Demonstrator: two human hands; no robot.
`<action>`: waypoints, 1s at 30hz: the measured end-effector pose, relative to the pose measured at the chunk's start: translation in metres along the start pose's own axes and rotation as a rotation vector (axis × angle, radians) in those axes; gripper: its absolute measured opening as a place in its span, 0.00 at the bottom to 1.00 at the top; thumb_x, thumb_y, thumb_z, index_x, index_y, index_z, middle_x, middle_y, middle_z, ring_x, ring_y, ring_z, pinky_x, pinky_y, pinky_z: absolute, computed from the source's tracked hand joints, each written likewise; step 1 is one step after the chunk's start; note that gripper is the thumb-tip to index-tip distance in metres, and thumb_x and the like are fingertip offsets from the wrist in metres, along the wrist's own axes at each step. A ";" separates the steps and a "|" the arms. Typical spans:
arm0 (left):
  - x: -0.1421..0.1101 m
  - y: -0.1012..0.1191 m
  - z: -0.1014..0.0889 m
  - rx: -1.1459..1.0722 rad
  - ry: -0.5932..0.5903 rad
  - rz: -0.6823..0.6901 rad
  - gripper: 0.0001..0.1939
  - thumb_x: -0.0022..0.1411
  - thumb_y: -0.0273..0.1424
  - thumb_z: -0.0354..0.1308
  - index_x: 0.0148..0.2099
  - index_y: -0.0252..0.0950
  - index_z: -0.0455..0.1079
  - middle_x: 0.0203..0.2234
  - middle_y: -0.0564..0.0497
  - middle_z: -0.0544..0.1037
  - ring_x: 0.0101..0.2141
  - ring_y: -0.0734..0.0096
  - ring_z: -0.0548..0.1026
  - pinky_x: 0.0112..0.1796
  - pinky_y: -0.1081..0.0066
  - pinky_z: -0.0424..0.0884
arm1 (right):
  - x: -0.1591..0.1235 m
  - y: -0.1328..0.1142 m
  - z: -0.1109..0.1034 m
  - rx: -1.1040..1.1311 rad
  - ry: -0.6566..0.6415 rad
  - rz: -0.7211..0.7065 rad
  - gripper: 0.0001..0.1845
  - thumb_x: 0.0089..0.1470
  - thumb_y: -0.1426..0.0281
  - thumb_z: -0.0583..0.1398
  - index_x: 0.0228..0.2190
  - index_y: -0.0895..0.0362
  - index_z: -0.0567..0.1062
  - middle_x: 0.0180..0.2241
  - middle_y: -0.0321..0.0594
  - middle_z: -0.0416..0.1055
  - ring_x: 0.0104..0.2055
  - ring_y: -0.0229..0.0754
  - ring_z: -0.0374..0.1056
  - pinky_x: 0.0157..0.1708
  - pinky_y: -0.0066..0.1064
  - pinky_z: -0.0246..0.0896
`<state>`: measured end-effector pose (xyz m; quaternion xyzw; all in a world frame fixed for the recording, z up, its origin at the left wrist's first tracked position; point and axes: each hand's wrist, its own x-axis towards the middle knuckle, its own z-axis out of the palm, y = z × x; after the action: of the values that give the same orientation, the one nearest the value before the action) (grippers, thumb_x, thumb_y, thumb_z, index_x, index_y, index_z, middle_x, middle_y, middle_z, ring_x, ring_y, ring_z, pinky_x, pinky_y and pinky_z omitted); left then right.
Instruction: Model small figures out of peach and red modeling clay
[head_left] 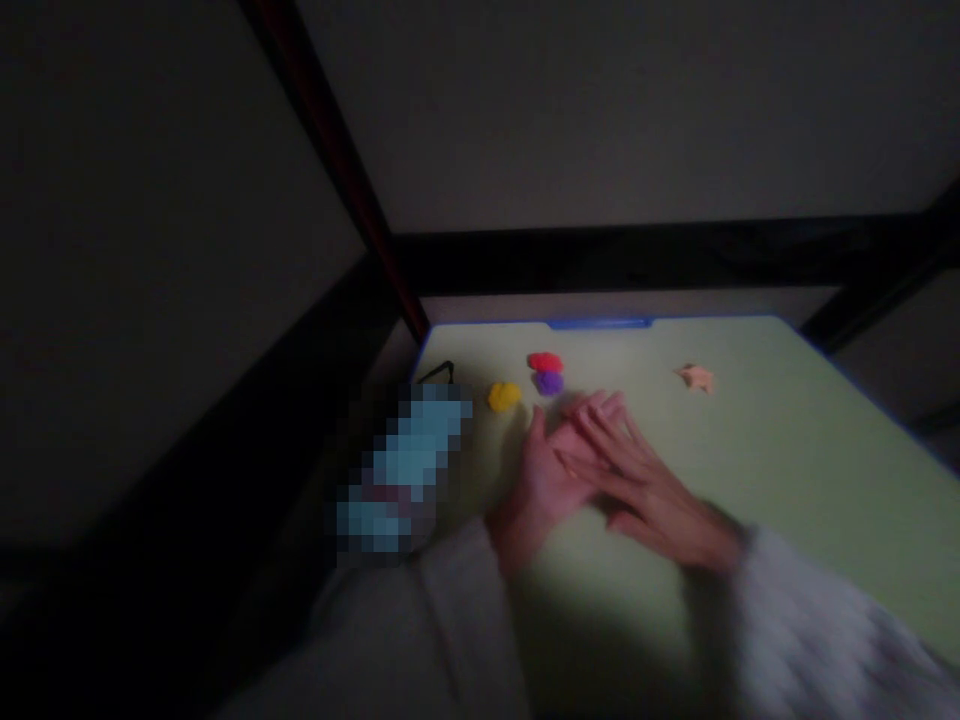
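My left hand (541, 482) lies palm up above the pale green table (787, 450), fingers stretched out. My right hand (646, 482) rests flat across it, palm down, its fingers over the left palm. Whether anything sits between the two palms is hidden. Just beyond the fingertips lie small lumps of clay: a yellow lump (503, 396), a red lump (544, 361) and a purple lump (549, 381) touching the red one. An orange clay shape (697, 377) lies further right. Both wrists wear fuzzy white sleeves.
A blurred-out blue object (405, 470) lies at the table's left edge with a thin black cord (439, 372) behind it. The table has a blue rim (600, 322). A dark red post (352, 170) and dark rails stand behind, against plain walls. The room is dim.
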<state>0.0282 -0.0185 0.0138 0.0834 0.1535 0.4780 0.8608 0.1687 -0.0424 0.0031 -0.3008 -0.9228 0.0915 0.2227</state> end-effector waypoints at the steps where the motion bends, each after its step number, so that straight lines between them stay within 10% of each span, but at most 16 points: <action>1: 0.000 0.000 0.000 0.004 -0.008 -0.002 0.35 0.61 0.50 0.32 0.49 0.30 0.67 0.53 0.41 0.69 0.58 0.61 0.60 0.59 0.62 0.51 | 0.000 0.000 0.000 -0.007 0.003 0.000 0.36 0.55 0.47 0.44 0.60 0.49 0.53 0.66 0.39 0.28 0.66 0.56 0.29 0.59 0.59 0.27; 19: 0.005 0.001 -0.009 -0.032 0.019 0.015 0.34 0.62 0.47 0.33 0.56 0.28 0.61 0.53 0.39 0.69 0.57 0.59 0.61 0.59 0.59 0.51 | 0.003 -0.006 0.006 0.013 -0.013 0.035 0.42 0.55 0.45 0.40 0.63 0.57 0.39 0.66 0.44 0.29 0.66 0.55 0.25 0.60 0.57 0.25; 30: -0.002 -0.005 0.003 -0.048 0.053 -0.078 0.37 0.63 0.48 0.30 0.60 0.22 0.55 0.54 0.37 0.67 0.58 0.63 0.61 0.58 0.66 0.51 | 0.007 0.001 0.005 -0.242 -0.013 0.004 0.43 0.55 0.48 0.46 0.62 0.57 0.38 0.63 0.45 0.48 0.66 0.53 0.33 0.59 0.59 0.21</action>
<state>0.0324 -0.0224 0.0158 0.0440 0.1676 0.4497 0.8762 0.1620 -0.0374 0.0005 -0.3269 -0.9279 -0.0183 0.1785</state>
